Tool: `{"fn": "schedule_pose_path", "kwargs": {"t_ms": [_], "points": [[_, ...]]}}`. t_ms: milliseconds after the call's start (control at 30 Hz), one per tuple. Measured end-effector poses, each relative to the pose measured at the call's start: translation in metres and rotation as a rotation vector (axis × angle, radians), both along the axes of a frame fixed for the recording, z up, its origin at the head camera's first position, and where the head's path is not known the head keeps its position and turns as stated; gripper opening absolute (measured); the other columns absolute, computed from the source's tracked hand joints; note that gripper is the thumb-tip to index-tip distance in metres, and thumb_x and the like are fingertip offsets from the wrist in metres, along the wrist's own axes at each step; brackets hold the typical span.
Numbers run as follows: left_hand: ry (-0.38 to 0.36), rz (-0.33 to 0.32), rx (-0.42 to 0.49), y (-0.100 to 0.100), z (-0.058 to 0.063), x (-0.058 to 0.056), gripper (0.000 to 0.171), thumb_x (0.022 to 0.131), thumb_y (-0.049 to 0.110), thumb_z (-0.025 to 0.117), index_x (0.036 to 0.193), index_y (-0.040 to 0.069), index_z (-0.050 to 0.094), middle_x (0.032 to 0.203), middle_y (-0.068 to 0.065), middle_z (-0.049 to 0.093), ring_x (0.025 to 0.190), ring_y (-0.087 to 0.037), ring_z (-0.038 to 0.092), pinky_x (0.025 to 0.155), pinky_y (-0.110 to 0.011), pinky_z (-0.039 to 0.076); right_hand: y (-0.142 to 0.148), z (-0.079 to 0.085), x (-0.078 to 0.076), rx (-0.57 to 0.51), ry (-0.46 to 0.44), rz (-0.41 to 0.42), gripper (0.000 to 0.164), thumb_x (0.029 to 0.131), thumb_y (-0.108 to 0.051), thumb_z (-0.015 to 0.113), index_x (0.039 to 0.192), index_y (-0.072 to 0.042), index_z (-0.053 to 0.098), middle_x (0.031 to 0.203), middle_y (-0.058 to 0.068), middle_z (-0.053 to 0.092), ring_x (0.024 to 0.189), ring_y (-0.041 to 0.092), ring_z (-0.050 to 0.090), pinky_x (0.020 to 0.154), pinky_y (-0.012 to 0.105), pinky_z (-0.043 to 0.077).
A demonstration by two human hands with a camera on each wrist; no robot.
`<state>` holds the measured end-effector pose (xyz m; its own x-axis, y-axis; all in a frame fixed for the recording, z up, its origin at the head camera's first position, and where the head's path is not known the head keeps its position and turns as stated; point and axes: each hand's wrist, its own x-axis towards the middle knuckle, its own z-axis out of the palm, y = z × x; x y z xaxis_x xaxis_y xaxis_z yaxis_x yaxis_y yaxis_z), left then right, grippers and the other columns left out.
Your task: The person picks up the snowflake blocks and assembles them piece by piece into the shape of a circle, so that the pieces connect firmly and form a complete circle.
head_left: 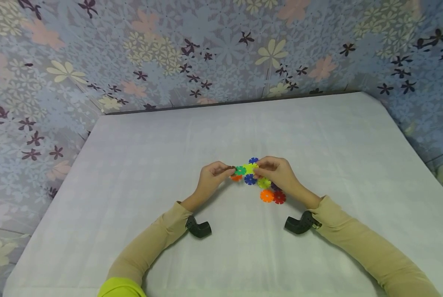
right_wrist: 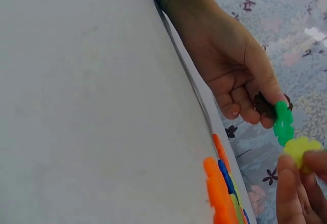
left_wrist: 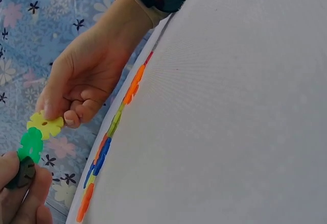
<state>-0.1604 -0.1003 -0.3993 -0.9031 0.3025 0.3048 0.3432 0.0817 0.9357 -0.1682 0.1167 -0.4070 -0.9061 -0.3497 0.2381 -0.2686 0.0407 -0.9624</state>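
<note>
Left hand [head_left: 212,176]: left of the green disc [head_left: 240,170], thumb and fingers pinching a dark brown disc [left_wrist: 21,174]. Right hand [head_left: 279,174]: right of the green disc, pinching a yellow disc [left_wrist: 47,125]. Green disc: raised between both hands, meeting the yellow disc; edge grips presumably leave its notches exposed. Blue disc [head_left: 250,179], orange disc [head_left: 267,196], red disc [head_left: 279,197]: on the white table [head_left: 151,148], right of and nearer than the green disc, probably for easy reach.
</note>
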Motion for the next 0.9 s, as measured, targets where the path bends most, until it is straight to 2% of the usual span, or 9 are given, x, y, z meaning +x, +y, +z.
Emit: {"fn": "schedule_pose_path", "kwargs": {"t_ms": [100,200,300,433,633,733,900], "points": [[-0.003,0.002,0.000,0.000,0.001,0.001,0.006,0.081,-0.008,0.059,0.081,-0.014,0.058,0.083,-0.024,0.062,0.075,-0.023,0.061,0.063,-0.026,0.045,0.002,-0.009,-0.004,-0.023,0.001,0.020,0.014,0.084,0.006,0.056,0.096,0.013,0.059,0.077,0.027,0.059,0.066,0.030,0.060,0.062,0.033,0.050],[-0.015,-0.012,0.014,0.001,0.001,0.001,0.006,0.081,-0.009,0.059,0.081,-0.014,0.057,0.084,-0.025,0.062,0.077,-0.031,0.061,0.062,-0.022,0.043,0.003,-0.010,-0.004,-0.024,-0.012,0.029,0.016,0.086,0.002,0.057,0.099,0.012,0.058,0.077,0.026,0.059,0.065,0.028,0.059,0.061,0.033,0.050],[-0.028,-0.029,0.023,0.000,0.001,0.001,0.006,0.082,-0.009,0.059,0.081,-0.015,0.057,0.086,-0.026,0.061,0.080,-0.038,0.059,0.063,-0.020,0.042,0.002,-0.009,-0.003,0.006,-0.027,0.023,0.017,0.086,-0.002,0.058,0.098,0.011,0.058,0.076,0.023,0.059,0.064,0.029,0.058,0.061,0.032,0.050],[-0.032,-0.030,0.018,0.000,0.002,0.001,0.007,0.082,-0.008,0.059,0.081,-0.014,0.057,0.086,-0.025,0.062,0.080,-0.040,0.058,0.061,-0.020,0.041,0.000,-0.002,0.000,0.024,-0.019,0.023,0.014,0.085,0.001,0.058,0.096,0.010,0.059,0.073,0.021,0.060,0.064,0.033,0.057,0.059,0.032,0.049],[-0.034,-0.027,0.001,0.000,0.001,0.001,0.008,0.082,-0.006,0.059,0.081,-0.014,0.057,0.083,-0.024,0.062,0.076,-0.035,0.059,0.054,-0.022,0.036,-0.007,0.011,0.008,-0.015,0.115,0.047,0.005,0.081,0.015,0.055,0.085,0.015,0.058,0.068,0.026,0.057,0.059,0.039,0.055,0.053,0.035,0.048],[-0.036,-0.022,-0.001,-0.001,0.000,0.000,0.008,0.082,-0.006,0.059,0.080,-0.013,0.057,0.083,-0.023,0.063,0.073,-0.027,0.059,0.055,-0.027,0.039,-0.009,0.011,0.010,-0.039,0.119,0.055,0.005,0.080,0.018,0.054,0.079,0.015,0.057,0.067,0.026,0.057,0.058,0.037,0.055,0.053,0.035,0.049],[-0.080,-0.022,0.036,0.000,-0.002,0.000,0.009,0.083,-0.005,0.058,0.079,-0.012,0.056,0.081,-0.015,0.065,0.073,-0.014,0.058,0.067,-0.042,0.046,-0.012,0.008,0.012,-0.082,0.087,0.061,0.008,0.081,0.018,0.052,0.075,0.014,0.053,0.068,0.027,0.056,0.060,0.034,0.057,0.056,0.033,0.049]]}}
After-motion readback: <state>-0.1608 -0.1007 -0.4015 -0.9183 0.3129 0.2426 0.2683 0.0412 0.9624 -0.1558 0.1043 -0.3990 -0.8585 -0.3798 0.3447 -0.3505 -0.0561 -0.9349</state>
